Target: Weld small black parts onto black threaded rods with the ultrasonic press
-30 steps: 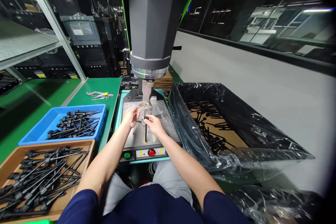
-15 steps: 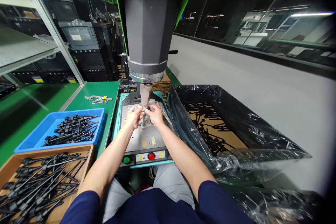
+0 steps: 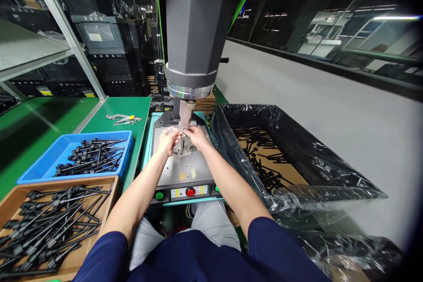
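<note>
My left hand (image 3: 168, 142) is closed in a pinch on crinkled clear plastic film (image 3: 170, 130) in front of the press head. Beside it, my right hand (image 3: 197, 136) has its thumb and fingers pinched at the same spot, on what looks like the film's other end. Just above and behind the fingertips is the machine's pale metal horn (image 3: 186, 114), hanging from the thick grey press head (image 3: 191, 44). Below the hands a metal fixture (image 3: 185, 146) stands on the grey base plate (image 3: 175, 176). Any small part between the fingers is too small to make out.
On the left, a blue tray (image 3: 42, 165) and a brown tray (image 3: 110, 200) hold black rod-like parts. Pliers (image 3: 124, 119) lie on the green table (image 3: 132, 105). A plastic-lined bin (image 3: 317, 158) with more black parts stands right. A red button (image 3: 190, 191) sits on the machine's front.
The view has shifted slightly. My hands remain together near the horn, with the fixture below showing more clearly. My right forearm has moved, uncovering a second green button.
</note>
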